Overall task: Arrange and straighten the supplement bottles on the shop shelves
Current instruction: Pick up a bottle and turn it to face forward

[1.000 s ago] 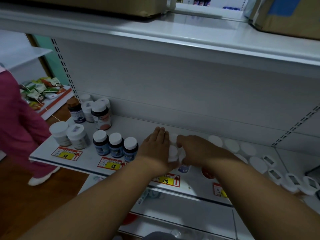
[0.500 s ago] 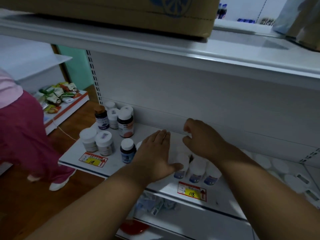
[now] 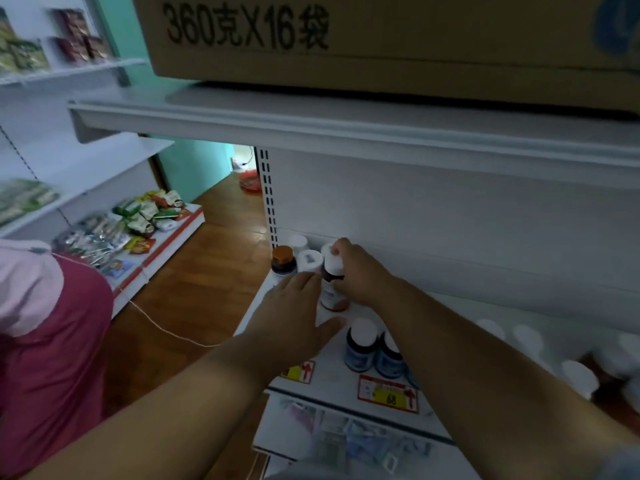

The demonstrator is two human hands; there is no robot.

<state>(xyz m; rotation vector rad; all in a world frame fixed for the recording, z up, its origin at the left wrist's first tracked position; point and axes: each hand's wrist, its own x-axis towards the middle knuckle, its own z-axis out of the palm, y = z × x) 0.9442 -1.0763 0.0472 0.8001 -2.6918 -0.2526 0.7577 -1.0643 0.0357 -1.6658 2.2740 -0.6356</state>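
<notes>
White shop shelf (image 3: 339, 386) carries supplement bottles under a cardboard box (image 3: 381, 39), with a person in pink at the far left. Left hand (image 3: 294, 317) lies flat, fingers straight and together, tips touching the white-capped bottle (image 3: 333, 289) at the far left corner. Right hand (image 3: 356, 271) curls its fingers round that upright bottle's cap and neck, forearm reaching in from the near right.

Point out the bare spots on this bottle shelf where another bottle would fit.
Bare shelf runs along the back panel, right of the right hand and behind the blurred white caps. A smaller patch lies between the held white-capped bottle and the two blue bottles. The back-left corner is crowded: the orange-capped bottle and white-lidded jars.
</notes>
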